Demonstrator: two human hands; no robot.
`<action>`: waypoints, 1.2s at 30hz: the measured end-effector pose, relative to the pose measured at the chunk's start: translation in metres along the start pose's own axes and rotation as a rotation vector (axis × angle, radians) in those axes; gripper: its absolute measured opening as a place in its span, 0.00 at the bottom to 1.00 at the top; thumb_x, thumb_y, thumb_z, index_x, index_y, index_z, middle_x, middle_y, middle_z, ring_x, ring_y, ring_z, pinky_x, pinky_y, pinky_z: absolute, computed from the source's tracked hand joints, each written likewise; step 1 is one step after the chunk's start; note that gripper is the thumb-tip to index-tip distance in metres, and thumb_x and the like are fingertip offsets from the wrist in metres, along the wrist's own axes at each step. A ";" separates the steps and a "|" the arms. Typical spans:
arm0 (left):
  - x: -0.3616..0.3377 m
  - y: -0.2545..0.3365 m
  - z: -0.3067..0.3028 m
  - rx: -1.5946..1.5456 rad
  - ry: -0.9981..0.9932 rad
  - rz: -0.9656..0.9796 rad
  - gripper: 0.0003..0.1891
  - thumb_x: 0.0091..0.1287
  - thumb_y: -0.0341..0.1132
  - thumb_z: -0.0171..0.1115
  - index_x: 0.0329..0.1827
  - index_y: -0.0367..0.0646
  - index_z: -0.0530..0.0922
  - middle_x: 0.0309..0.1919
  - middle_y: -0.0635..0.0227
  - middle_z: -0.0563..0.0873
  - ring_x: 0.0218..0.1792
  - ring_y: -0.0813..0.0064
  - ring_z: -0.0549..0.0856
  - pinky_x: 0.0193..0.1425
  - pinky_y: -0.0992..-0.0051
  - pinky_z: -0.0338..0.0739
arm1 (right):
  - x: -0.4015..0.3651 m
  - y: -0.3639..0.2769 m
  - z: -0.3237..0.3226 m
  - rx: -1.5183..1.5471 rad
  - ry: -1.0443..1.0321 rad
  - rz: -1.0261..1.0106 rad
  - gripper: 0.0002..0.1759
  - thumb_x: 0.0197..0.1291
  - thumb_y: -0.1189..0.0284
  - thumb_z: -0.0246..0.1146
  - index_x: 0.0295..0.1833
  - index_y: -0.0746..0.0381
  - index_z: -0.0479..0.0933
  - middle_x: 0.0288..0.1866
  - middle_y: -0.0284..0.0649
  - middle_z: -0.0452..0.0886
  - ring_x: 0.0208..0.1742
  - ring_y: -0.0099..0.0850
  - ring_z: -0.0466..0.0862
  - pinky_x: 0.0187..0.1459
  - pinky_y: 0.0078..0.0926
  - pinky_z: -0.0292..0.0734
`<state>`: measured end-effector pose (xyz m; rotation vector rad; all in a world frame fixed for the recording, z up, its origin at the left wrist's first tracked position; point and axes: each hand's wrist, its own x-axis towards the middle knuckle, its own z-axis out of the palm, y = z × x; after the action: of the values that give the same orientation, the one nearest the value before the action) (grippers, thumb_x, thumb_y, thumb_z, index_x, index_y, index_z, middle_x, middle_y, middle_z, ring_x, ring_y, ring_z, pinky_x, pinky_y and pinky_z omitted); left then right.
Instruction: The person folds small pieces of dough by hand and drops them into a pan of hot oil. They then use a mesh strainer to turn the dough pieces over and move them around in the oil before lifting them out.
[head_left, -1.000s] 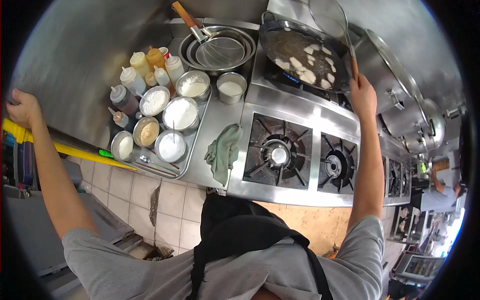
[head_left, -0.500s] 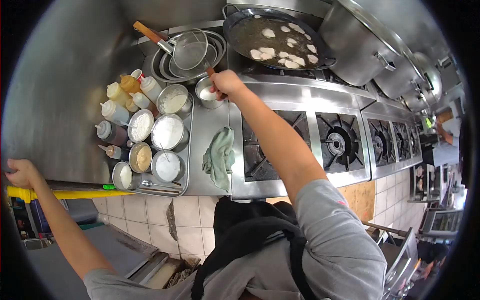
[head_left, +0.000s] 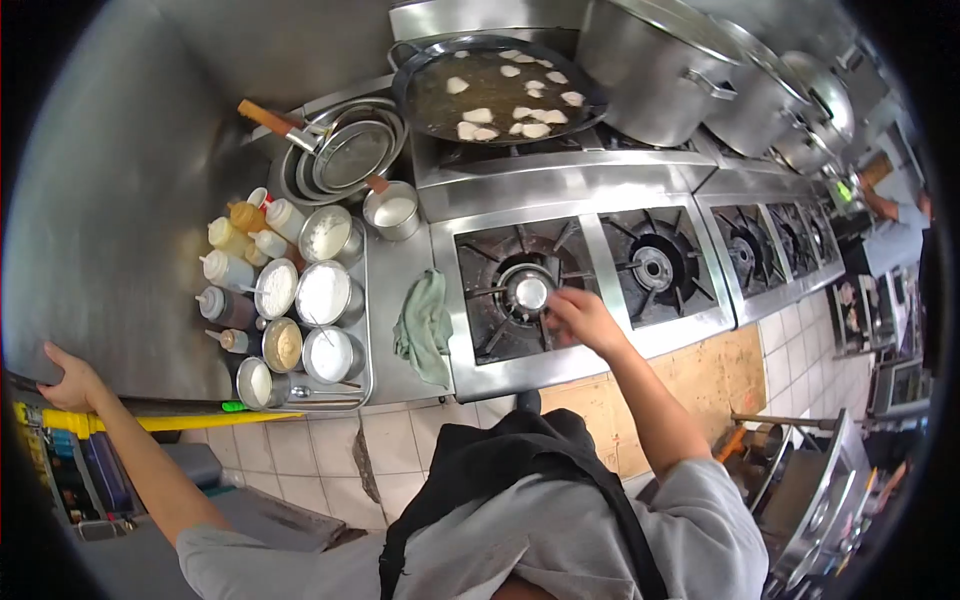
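Observation:
My right hand (head_left: 585,322) is over the front left burner (head_left: 530,290), its fingers loosely bent and slightly blurred, with nothing visible in them. My left hand (head_left: 75,382) is at the far left, fingers spread against the edge of the steel counter panel. A mesh strainer (head_left: 355,158) lies across the nested metal bowls (head_left: 290,175), its brown handle reaching the rim of a small steel pot (head_left: 392,212) of white contents. Another wooden handle (head_left: 270,120) sticks out at the bowls' left. Pale pieces float in the oil of a wide black wok (head_left: 420,115) behind the burners.
A metal tray (head_left: 366,345) holds several bowls of powder and batter, with squeeze bottles (head_left: 228,270) alongside. A green cloth (head_left: 424,325) lies between tray and stove. Large stockpots (head_left: 650,75) stand at the back right. Another person (head_left: 895,225) is at the far right.
My right hand has let go of the strainer's handle and moved right and toward me, over the burner. The strainer now rests on the bowls. My left hand stays at the panel edge.

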<state>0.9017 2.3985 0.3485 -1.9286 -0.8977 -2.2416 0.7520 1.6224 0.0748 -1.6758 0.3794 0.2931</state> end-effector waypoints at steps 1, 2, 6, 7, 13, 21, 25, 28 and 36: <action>-0.001 0.003 -0.002 -0.017 -0.001 -0.003 0.47 0.56 0.68 0.66 0.61 0.28 0.74 0.55 0.42 0.81 0.58 0.46 0.80 0.63 0.55 0.73 | -0.027 0.032 -0.013 -0.011 0.147 0.010 0.18 0.71 0.61 0.57 0.48 0.66 0.80 0.30 0.36 0.83 0.20 0.22 0.78 0.22 0.19 0.75; -0.002 0.005 -0.004 -0.016 -0.010 -0.010 0.46 0.58 0.66 0.65 0.62 0.28 0.74 0.55 0.42 0.81 0.58 0.46 0.80 0.63 0.55 0.73 | -0.048 0.079 -0.034 -0.231 0.255 -0.026 0.18 0.70 0.62 0.57 0.47 0.67 0.81 0.29 0.38 0.84 0.20 0.25 0.80 0.23 0.23 0.77; -0.004 -0.001 -0.001 -0.044 -0.064 0.001 0.41 0.65 0.60 0.60 0.64 0.27 0.71 0.57 0.39 0.80 0.59 0.43 0.79 0.64 0.55 0.72 | -0.170 0.211 -0.062 -0.487 0.413 0.328 0.18 0.65 0.62 0.55 0.42 0.66 0.82 0.28 0.45 0.86 0.23 0.33 0.85 0.31 0.33 0.81; -0.007 0.000 -0.004 -0.056 -0.067 -0.001 0.41 0.65 0.60 0.60 0.64 0.27 0.71 0.57 0.39 0.80 0.59 0.43 0.79 0.64 0.55 0.72 | -0.200 0.235 -0.059 -0.497 0.406 0.462 0.18 0.63 0.61 0.55 0.40 0.65 0.83 0.28 0.47 0.86 0.26 0.37 0.87 0.37 0.37 0.82; -0.018 0.004 -0.012 -0.325 -0.233 -0.087 0.36 0.72 0.52 0.55 0.69 0.26 0.66 0.63 0.37 0.74 0.63 0.43 0.75 0.67 0.56 0.70 | -0.319 0.362 -0.038 -0.780 -0.233 0.842 0.19 0.66 0.61 0.52 0.41 0.65 0.83 0.30 0.43 0.88 0.26 0.31 0.88 0.35 0.33 0.84; -0.158 0.071 -0.212 -1.056 -0.753 -0.022 0.14 0.77 0.34 0.49 0.55 0.35 0.80 0.49 0.59 0.85 0.53 0.65 0.82 0.65 0.63 0.73 | -0.349 0.375 -0.032 -0.793 0.003 0.473 0.11 0.62 0.71 0.56 0.38 0.65 0.82 0.26 0.42 0.85 0.23 0.33 0.87 0.29 0.34 0.84; -0.369 0.068 -0.353 -0.934 -1.982 -0.565 0.07 0.70 0.29 0.59 0.45 0.39 0.84 0.31 0.66 0.87 0.26 0.79 0.82 0.29 0.78 0.78 | -0.346 0.279 -0.006 -0.441 0.342 0.665 0.16 0.60 0.62 0.59 0.43 0.63 0.82 0.27 0.41 0.85 0.24 0.32 0.86 0.34 0.32 0.82; -0.459 0.023 -0.431 -0.952 -2.165 -0.013 0.10 0.72 0.37 0.60 0.48 0.43 0.85 0.28 0.73 0.86 0.22 0.84 0.78 0.28 0.78 0.73 | -0.351 0.282 -0.005 -0.428 0.363 0.598 0.16 0.61 0.63 0.59 0.47 0.63 0.82 0.28 0.42 0.85 0.22 0.31 0.85 0.30 0.30 0.81; -0.453 -0.087 -0.461 -0.666 -2.554 0.716 0.15 0.66 0.43 0.58 0.36 0.41 0.87 0.25 0.56 0.86 0.25 0.66 0.86 0.34 0.67 0.79 | -0.392 0.332 -0.006 -0.462 0.302 0.762 0.19 0.62 0.59 0.56 0.48 0.60 0.84 0.30 0.43 0.87 0.26 0.34 0.88 0.39 0.33 0.83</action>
<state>0.5572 2.1142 -0.1266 -3.2054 0.9249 1.3312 0.2579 1.6092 -0.0666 -1.9711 1.2589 0.7321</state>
